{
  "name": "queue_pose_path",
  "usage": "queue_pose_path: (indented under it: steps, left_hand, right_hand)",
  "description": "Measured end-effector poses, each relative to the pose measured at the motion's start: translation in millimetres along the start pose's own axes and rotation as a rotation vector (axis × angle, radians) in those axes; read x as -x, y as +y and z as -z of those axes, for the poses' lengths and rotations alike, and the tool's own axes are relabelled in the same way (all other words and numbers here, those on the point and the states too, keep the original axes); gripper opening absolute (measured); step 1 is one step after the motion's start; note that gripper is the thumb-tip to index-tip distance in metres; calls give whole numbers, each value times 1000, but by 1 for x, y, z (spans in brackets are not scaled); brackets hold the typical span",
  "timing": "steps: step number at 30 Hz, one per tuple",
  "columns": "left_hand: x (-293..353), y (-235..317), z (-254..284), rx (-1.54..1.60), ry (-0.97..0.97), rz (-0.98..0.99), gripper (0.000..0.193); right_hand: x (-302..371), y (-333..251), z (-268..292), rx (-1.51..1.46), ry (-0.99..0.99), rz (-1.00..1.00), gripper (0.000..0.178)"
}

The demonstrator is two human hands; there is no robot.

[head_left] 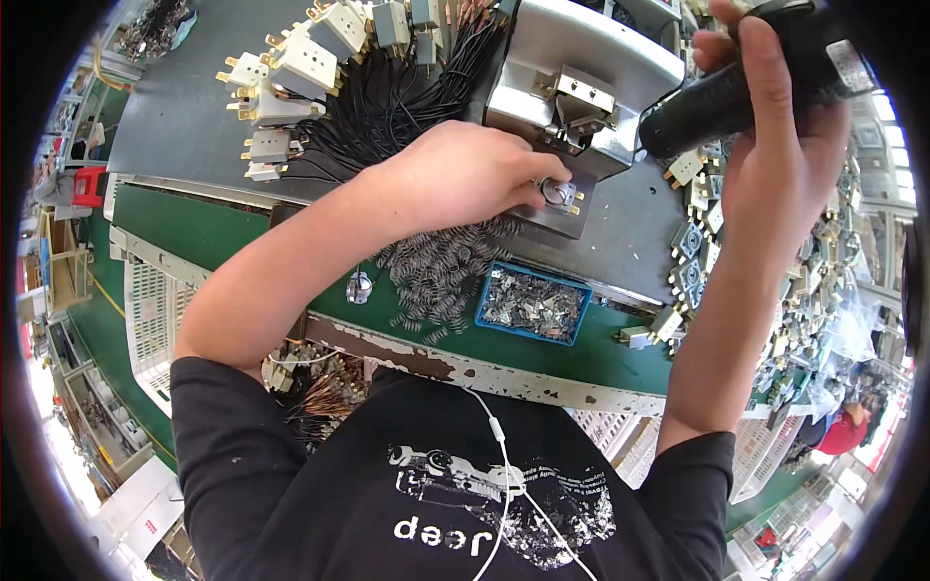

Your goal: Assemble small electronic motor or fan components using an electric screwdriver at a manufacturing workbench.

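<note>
Head view: one small part sat in the holder, many more waited

The left hand (465,179) lay on the worktop (184,126), with its fingers curled close around a small round metal part (558,191). That part sat on a little grey block in front of the grey metal press (581,77), near the middle of the scene. The right hand (775,116) was up high on the right, wrapped tight around a black power tool (736,82). The tip of the tool could not be seen, because the hand and the edge of the picture hid it.

It looked like the work was somewhere in the middle. A heap of white plugs with black wires (320,87) lay far on the left. Another heap of small grey parts (717,242) lay on the right. Which heap was finished could not be told. Near the person, a pile of little springs (441,276) and a blue tray (578,315) of tiny metal bits were both well filled, so plenty seemed left to do.

The left fingertips hid part of the block, so how they touched the round part was hard to make out.
</note>
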State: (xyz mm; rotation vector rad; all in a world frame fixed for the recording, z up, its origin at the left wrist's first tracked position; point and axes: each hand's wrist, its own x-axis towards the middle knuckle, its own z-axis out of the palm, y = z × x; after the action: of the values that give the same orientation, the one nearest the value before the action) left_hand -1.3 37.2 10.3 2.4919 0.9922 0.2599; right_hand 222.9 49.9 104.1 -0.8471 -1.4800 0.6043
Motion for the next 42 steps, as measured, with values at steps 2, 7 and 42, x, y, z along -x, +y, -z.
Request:
queue_pose_path:
  steps: [2,7,42]
  left_hand:
    - [3,4,-3,-45,13,-1,31]
    - [4,4,-6,-77,30,-2,31]
    - [5,-2,-12,-62,24,-32,33]
  right_hand:
    - [-3,-5,-6,-12,20,7,39]
    - [-3,-24,-23,-82,112,34,37]
    - [-7,-9,-64,-56,66,186,51]
